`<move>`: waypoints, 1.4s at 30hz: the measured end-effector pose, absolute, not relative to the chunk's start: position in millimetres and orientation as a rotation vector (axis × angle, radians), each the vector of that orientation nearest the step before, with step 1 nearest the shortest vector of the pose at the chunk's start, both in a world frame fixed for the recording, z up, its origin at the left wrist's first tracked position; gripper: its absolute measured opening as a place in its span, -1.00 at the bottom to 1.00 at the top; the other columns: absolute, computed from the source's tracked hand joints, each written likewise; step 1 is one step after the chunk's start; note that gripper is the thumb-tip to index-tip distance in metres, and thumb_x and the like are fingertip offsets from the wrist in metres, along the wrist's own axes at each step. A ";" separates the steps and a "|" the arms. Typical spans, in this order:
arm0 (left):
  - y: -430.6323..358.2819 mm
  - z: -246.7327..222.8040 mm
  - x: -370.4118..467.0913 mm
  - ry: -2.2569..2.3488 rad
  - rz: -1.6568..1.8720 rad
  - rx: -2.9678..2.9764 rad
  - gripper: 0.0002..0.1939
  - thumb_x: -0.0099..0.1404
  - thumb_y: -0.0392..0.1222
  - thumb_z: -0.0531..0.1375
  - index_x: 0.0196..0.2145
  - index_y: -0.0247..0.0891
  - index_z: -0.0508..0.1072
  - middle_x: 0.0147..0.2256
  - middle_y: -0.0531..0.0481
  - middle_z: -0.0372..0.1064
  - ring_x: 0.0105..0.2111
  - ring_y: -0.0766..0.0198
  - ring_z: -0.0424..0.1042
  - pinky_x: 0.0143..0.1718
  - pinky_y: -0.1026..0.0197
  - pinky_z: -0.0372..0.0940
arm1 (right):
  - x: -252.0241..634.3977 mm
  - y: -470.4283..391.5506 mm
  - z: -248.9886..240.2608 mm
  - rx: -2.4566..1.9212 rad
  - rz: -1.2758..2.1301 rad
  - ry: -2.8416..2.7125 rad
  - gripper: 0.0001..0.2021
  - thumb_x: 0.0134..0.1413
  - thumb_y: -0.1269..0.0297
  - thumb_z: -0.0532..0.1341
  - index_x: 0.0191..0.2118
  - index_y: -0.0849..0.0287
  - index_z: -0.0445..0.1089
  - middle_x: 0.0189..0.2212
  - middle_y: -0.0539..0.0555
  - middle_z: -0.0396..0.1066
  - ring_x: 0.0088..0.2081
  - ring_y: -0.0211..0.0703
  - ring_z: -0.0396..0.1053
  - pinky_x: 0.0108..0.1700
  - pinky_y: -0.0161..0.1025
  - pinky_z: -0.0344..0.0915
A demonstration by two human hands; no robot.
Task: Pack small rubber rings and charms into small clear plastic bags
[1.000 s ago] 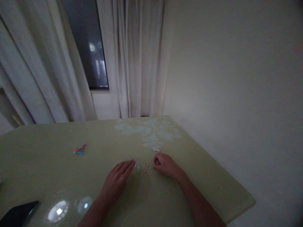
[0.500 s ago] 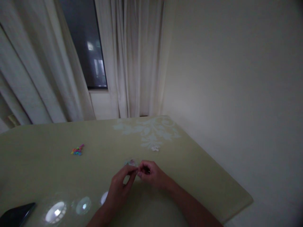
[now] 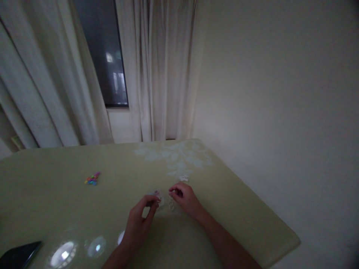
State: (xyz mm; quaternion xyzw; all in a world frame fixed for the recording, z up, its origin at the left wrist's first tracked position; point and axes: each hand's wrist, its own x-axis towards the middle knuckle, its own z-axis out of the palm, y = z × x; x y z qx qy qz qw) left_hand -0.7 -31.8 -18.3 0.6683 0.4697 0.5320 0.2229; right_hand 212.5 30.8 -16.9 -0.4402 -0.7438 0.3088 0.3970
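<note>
Above the table's middle, my left hand [image 3: 138, 218] has thumb and forefinger pinched together. What they hold, if anything, is too small to make out. Just behind those fingertips lies a small clear bag [image 3: 157, 193] with pinkish bits. My right hand [image 3: 186, 200] is closed in a pinch, a short gap to the right of my left. A short string of pale linked rings [image 3: 171, 204] hangs below its fingertips. Beyond the right hand rests a little cluster of white pieces [image 3: 184, 178].
A small pile of multicoloured pieces [image 3: 92, 179] lies on the left of the green table [image 3: 117, 164]. A dark, flat, phone-like object [image 3: 21, 254] is at the near left corner. The wall [image 3: 266, 112] runs along the table's right side; curtains [image 3: 157, 74] hang behind.
My hands, whose fingertips met before, are now apart. The right one has moved right and slightly away from me, and the pale linked rings now show beneath it.
</note>
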 end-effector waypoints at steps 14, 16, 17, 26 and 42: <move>-32.7 -19.4 -1.1 1.329 1.498 1.782 -0.86 0.37 -0.06 0.23 -0.26 -0.15 0.50 -0.36 0.01 0.59 -0.34 0.19 0.60 -0.34 0.26 0.50 | 216.4 34.0 -23.4 -1.440 0.420 -2.306 -0.94 0.19 0.43 0.29 -0.26 0.21 0.53 -0.20 0.10 0.40 -0.23 -0.16 0.38 -0.19 -0.27 0.24; -31.9 -19.7 -1.7 1.303 1.485 1.800 -0.87 0.39 -0.08 0.21 -0.26 -0.14 0.52 -0.32 -0.01 0.62 -0.29 0.18 0.62 -0.28 0.24 0.51 | 217.0 34.8 -24.8 -1.426 0.394 -2.303 -0.95 0.19 0.45 0.26 -0.26 0.23 0.48 -0.20 0.11 0.37 -0.24 -0.15 0.35 -0.17 -0.25 0.24; -31.4 -20.1 -2.2 1.291 1.490 1.807 -0.87 0.40 -0.09 0.21 -0.26 -0.14 0.53 -0.30 -0.01 0.62 -0.28 0.18 0.63 -0.26 0.23 0.52 | 217.5 35.1 -24.8 -1.396 0.426 -2.274 -0.96 0.19 0.46 0.25 -0.26 0.22 0.45 -0.21 0.10 0.36 -0.23 -0.16 0.34 -0.16 -0.25 0.23; -30.6 -20.6 -1.0 1.160 1.465 1.905 -0.92 0.37 -0.15 0.26 -0.25 -0.14 0.57 -0.38 0.05 0.61 -0.38 0.25 0.61 -0.31 0.30 0.48 | 203.8 8.9 5.6 -0.802 1.148 -1.877 -0.66 0.28 -0.03 0.25 -0.28 0.19 0.41 -0.31 -0.01 0.22 -0.33 -0.24 0.20 -0.30 -0.29 0.14; -29.1 -21.2 -3.0 1.182 1.495 1.994 -0.83 0.43 -0.17 0.21 -0.10 -0.12 0.60 -0.23 -0.06 0.62 -0.26 0.23 0.61 -0.21 0.28 0.48 | 211.9 30.2 -21.6 -1.203 0.802 -2.071 -0.92 0.05 0.44 0.44 -0.30 0.18 0.60 -0.29 0.01 0.36 -0.29 -0.23 0.34 -0.21 -0.31 0.22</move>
